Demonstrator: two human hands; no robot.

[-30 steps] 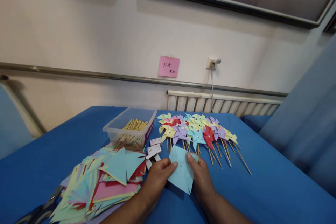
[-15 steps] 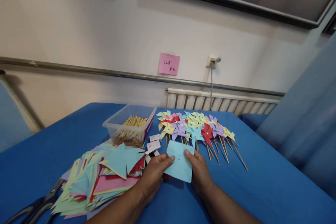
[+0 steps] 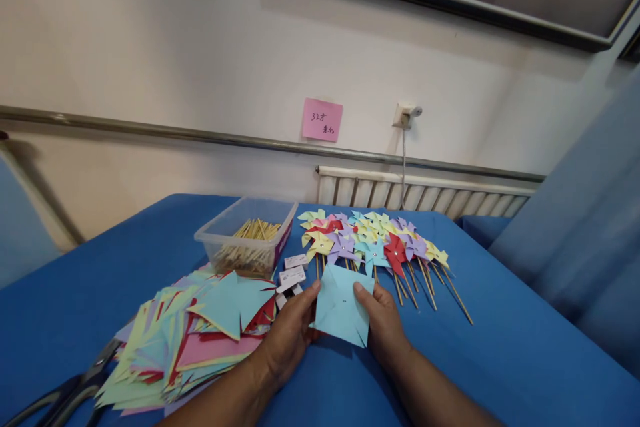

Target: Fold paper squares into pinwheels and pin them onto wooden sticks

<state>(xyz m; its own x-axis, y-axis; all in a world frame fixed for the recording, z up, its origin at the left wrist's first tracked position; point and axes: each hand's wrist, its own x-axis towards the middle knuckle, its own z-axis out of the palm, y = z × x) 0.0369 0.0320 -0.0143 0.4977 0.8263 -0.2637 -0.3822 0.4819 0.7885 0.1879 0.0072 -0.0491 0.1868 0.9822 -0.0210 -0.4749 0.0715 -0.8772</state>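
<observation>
A light-blue paper square [image 3: 344, 307] with slits running in from its corners is held up above the table's front part. My right hand [image 3: 384, 320] grips its right side, thumb on the face and fingers behind. At the left edge, my left hand [image 3: 295, 320] has its thumb along the paper's border, its fingers mostly hidden behind. A tiny dark mark shows at the square's middle. Just left of my left hand lies a pile of slit coloured paper squares [image 3: 200, 347]. Beyond the square, several finished paper pinwheels [image 3: 373, 250] on sticks lie spread out.
A clear plastic box [image 3: 215, 247] of thin wooden sticks [image 3: 257, 230] stands at the back left. Small white boxes [image 3: 291, 277] sit beside it. Dark-handled scissors [image 3: 95, 373] lie at the left front. A blue cloth [image 3: 500, 360] covers the table, which meets the wall and radiator [image 3: 425, 190].
My left thumb has slid off the paper's face to its left edge. The square has shifted and turned slightly. Nothing else on the table has moved.
</observation>
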